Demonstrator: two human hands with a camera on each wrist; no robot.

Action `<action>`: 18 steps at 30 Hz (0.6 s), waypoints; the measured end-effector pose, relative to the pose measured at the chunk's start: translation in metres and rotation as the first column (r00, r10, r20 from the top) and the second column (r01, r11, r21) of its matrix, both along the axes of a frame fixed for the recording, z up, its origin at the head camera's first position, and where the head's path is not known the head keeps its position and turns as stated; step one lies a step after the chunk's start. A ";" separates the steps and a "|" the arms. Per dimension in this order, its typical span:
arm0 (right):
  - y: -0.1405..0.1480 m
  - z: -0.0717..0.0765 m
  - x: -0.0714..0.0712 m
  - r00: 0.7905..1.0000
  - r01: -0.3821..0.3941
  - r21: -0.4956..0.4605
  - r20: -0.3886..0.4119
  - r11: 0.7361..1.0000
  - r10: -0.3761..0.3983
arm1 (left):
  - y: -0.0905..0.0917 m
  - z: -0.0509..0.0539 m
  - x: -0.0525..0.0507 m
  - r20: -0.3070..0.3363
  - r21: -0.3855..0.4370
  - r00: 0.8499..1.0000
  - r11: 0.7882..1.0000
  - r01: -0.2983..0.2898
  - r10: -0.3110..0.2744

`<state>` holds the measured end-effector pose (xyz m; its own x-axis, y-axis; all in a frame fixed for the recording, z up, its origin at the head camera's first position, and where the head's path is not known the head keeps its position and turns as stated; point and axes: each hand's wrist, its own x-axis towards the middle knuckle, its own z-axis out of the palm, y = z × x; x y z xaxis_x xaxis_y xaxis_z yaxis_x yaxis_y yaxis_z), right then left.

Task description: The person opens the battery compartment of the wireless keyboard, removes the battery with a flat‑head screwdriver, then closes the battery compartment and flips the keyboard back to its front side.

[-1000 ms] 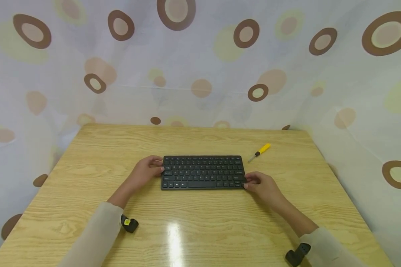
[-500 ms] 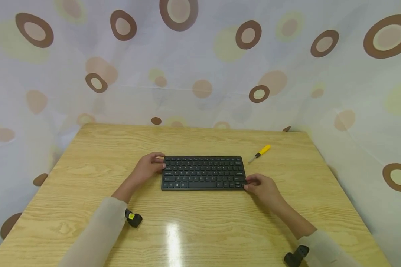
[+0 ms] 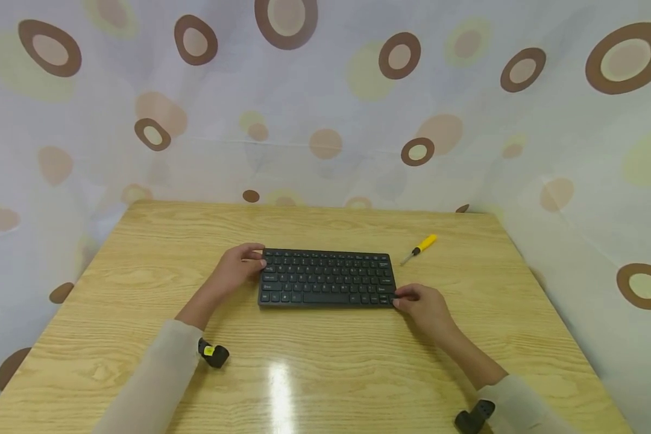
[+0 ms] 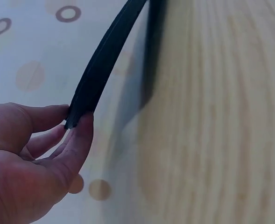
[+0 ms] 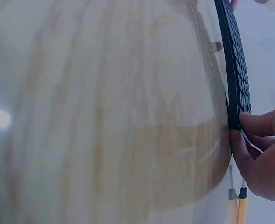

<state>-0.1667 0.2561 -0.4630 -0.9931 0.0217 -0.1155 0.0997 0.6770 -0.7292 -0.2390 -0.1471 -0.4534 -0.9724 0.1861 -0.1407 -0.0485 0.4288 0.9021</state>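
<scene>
A slim black keyboard [image 3: 327, 280] with white key legends faces up in the head view, over the wooden table. Its left end is pinched between the thumb and fingers of my left hand [image 3: 233, 269]. In the left wrist view that end of the keyboard [image 4: 100, 70] is raised, with a gap between it and the tabletop. My right hand [image 3: 427, 308] pinches the near right corner, thumb on top. From the right wrist, the keyboard [image 5: 235, 65] shows edge-on, and the fingers of my right hand [image 5: 268, 158] reach partly beneath it.
A small screwdriver [image 3: 424, 244] with a yellow handle lies on the table [image 3: 325, 361] beyond the keyboard's right end. Patterned cloth [image 3: 325, 90] hangs behind the table and along its sides. Black wrist cameras are strapped at both sleeves.
The keyboard's left end has risen and tilted slightly, with my left hand moving up along with it. My right hand keeps its grip on the right corner. The screwdriver has not moved.
</scene>
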 end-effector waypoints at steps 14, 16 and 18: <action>-0.011 -0.002 -0.005 0.999 -0.044 -0.029 -0.008 0.999 0.044 | -0.012 0.045 -0.002 -0.023 0.178 0.998 0.983 0.055 -0.051; -0.013 -0.002 -0.005 0.999 -0.049 -0.041 -0.011 0.998 0.048 | -0.013 0.052 -0.002 -0.025 0.190 0.998 0.980 0.061 -0.057; -0.015 -0.002 -0.005 0.998 -0.056 -0.057 -0.017 0.997 0.055 | -0.013 0.059 -0.002 -0.032 0.207 0.998 0.976 0.067 -0.062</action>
